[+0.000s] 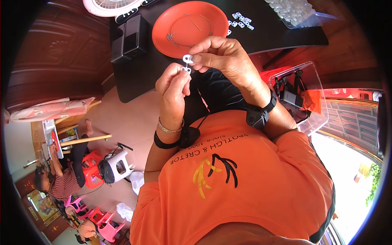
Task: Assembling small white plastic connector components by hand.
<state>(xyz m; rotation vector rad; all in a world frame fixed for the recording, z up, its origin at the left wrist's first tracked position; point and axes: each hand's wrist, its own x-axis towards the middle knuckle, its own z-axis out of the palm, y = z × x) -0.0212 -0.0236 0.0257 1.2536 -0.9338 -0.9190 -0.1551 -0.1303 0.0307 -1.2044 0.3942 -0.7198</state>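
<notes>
Fingers of both hands pinch small white clips below an orange plate.

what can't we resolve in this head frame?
- Small white clip between right hand and left hand: too small; fingertips hide each grip.
- Thin pins on orange plate: too small to count.
- White fan: cut off by top edge.
- Clear bin contents: partly behind the forearm.

clear plastic bag of white pieces, table's far right
</notes>
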